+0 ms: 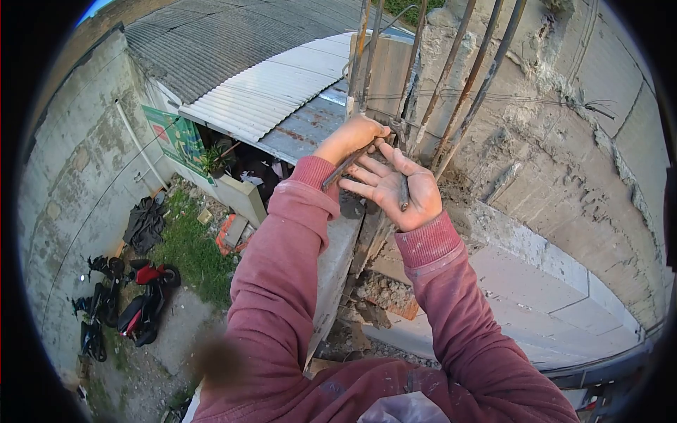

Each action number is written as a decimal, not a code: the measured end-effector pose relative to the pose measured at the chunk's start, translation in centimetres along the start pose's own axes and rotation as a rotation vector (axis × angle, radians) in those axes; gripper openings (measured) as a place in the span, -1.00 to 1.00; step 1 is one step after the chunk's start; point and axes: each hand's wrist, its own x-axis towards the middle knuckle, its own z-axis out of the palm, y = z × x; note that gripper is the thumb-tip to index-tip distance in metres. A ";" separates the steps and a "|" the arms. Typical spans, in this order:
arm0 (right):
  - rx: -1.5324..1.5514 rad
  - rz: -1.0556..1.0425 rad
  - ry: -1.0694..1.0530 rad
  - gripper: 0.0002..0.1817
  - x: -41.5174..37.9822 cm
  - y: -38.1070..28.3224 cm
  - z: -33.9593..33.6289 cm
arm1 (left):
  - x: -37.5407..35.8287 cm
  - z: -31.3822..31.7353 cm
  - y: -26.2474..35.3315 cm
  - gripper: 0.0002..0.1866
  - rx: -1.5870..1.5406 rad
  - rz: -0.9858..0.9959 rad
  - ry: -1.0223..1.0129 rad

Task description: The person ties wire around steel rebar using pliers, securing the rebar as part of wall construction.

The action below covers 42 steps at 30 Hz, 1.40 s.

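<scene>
My left hand (356,137) is closed around one dark handle of a pair of pincers (344,170), beside the upright rebar. The jaws of the pincers are up against the bars near a thin tie wire, and their exact bite is hard to make out. My right hand (403,189) is just right of it, palm showing and fingers spread. The other pincer handle lies against that palm. Several rusty rebars (451,77) rise behind both hands, with a wooden board (388,74) standing between them.
Rough mortared wall (557,155) and pale blocks (529,275) lie to the right. Left of me is a drop to a yard with motorcycles (147,299) and grass. A corrugated roof (275,84) lies ahead. Wire ends (599,111) stick out on the right.
</scene>
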 end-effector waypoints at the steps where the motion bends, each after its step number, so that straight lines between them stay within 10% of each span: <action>1: 0.004 0.002 -0.012 -0.53 0.1 -0.2 0.1 | -0.6 0.2 0.6 -0.77 -0.067 -0.029 0.016; 26: 0.124 -0.020 -0.095 -0.40 -0.6 0.4 -1.7 | 0.5 1.1 -1.2 -0.79 -0.144 0.047 0.022; 32: 0.238 -0.047 0.174 -0.36 -0.2 1.4 -0.9 | 0.5 0.8 -1.5 -0.80 -0.366 -0.034 -0.104; 42: 0.037 0.114 -0.060 -0.27 0.4 0.8 -3.4 | 0.9 2.0 -1.8 -0.79 -0.214 0.035 -0.045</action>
